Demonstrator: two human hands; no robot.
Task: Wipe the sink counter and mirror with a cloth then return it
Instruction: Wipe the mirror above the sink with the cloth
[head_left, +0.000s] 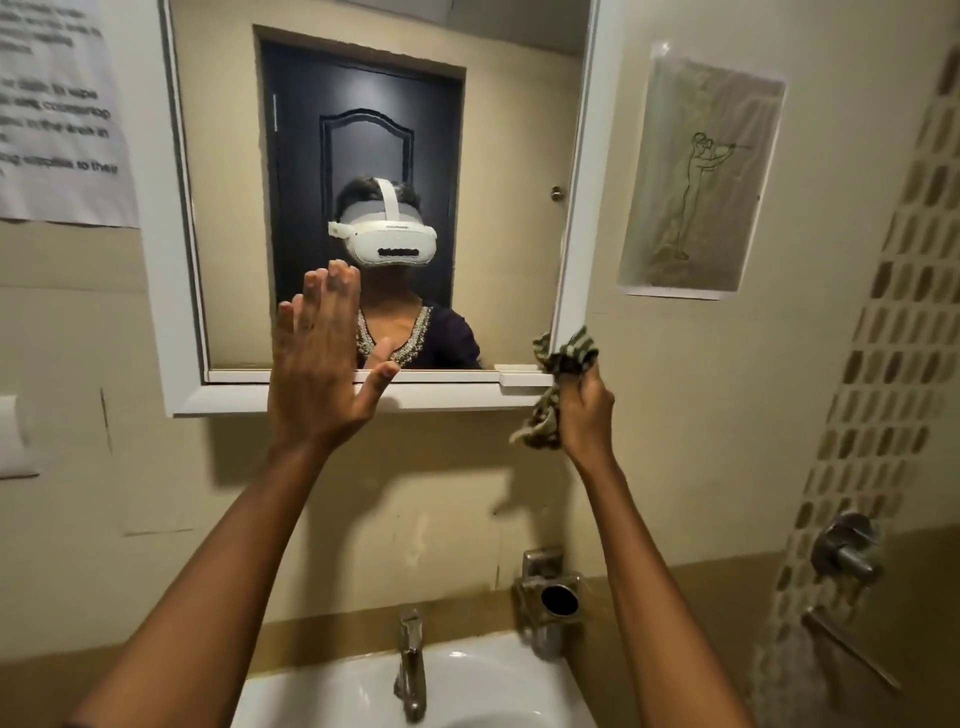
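Note:
A white-framed mirror hangs on the beige wall above a white sink. My left hand is raised flat with fingers spread, its palm against the lower left part of the glass. My right hand is shut on a crumpled green striped cloth. The cloth sits at the mirror frame's lower right corner and touches the frame's edge. The mirror shows a person wearing a white headset in front of a dark door.
A chrome tap stands at the sink's back edge, with a metal holder on the wall to its right. A shower valve and a rail are on the tiled right wall. Paper sheets flank the mirror.

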